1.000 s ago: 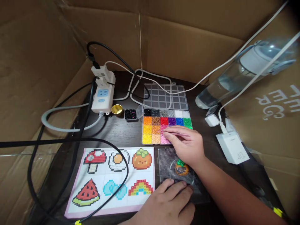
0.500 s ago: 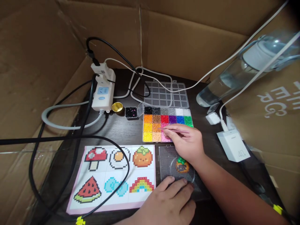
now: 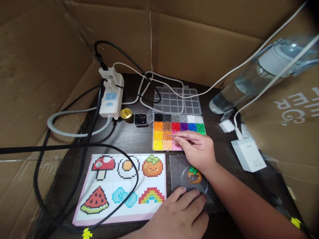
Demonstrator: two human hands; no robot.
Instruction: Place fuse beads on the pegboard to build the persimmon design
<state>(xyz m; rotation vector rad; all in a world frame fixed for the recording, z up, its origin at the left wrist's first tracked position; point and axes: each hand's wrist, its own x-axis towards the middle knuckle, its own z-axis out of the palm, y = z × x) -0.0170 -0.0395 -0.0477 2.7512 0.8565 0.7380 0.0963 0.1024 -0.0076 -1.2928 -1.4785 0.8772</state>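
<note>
Presently logged, hand outward:

Right hand (image 3: 199, 152): pinched on tweezers (image 3: 185, 137), held low and nearly level, tips pointing left over the orange and pink compartments of the bead box (image 3: 178, 131); wrist lying across the top of the pegboard (image 3: 178, 169).

Left hand (image 3: 179, 214): flat, fingers spread, grasping nothing; fingertips pressed on the near edge of the pegboard.

Pegboard: clear, square, on the bench (image 3: 129, 136) between the two hands, just right of the pattern sheet; bears a small bead figure (image 3: 193, 176), orange with black outline and green top, partly covered by the right wrist.

Bead box: just beyond the pegboard, open, compartments of black, grey, white, orange, red, purple, blue, green, yellow and pink beads; clear lid (image 3: 177, 101) folded back behind it.

Pattern sheet (image 3: 124, 186): pink-edged, six pixel pictures, namely mushroom, fried egg, orange fruit, watermelon slice, blue shape, rainbow; crossed by a black cable (image 3: 74, 149).

Small black tray of beads (image 3: 140, 119): just left of the box. Gold round cap (image 3: 125, 114): beside the tray.

Power strip (image 3: 111, 96): white, far left of the bench, with plugs and white cables.

White charger (image 3: 249, 155): right edge of the bench. Clear water bottle (image 3: 259, 71): tilted, beyond the charger.

Cardboard walls (image 3: 186, 39): on the three far sides.
</note>
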